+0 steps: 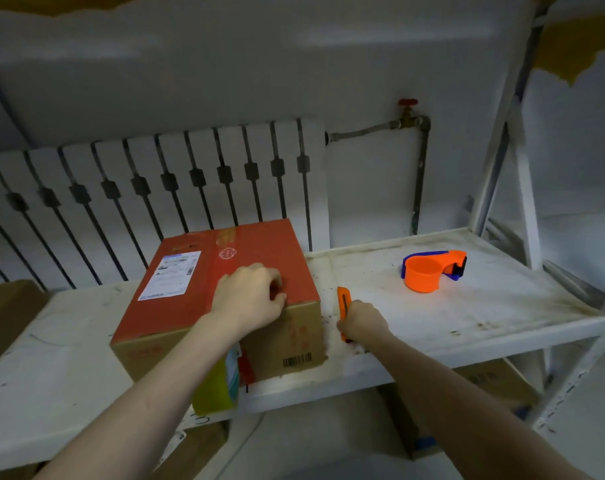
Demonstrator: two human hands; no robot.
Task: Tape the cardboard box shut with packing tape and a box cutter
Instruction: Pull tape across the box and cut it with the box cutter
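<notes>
The right hand [363,322] is closed around the rear half of an orange box cutter [344,306], fingers wrapped over the handle, with the front end of the tool pointing away from the person. Hand and cutter sit low over the shelf surface [467,317], just to the right of the cardboard box [197,306]; whether the cutter touches the shelf cannot be told.

The left hand [249,297] lies on top of the box near its front right corner, fingers curled inward with the tips pressed against the lid close to the front edge. It grips nothing separate; it simply bears on the cardboard.

The box stands on the white, stained shelf, slightly turned so one corner faces the person. Its top is red, with a white shipping label [171,275] toward the left and a strip of clear tape running down the middle seam. The sides are plain brown, and the right part of the front face carries a barcode near the bottom.

Farther right on the same shelf, well apart from both hands, rests an orange tape dispenser [432,270] with a blue band. Behind the shelf a white radiator [155,188] lines the wall.
</notes>
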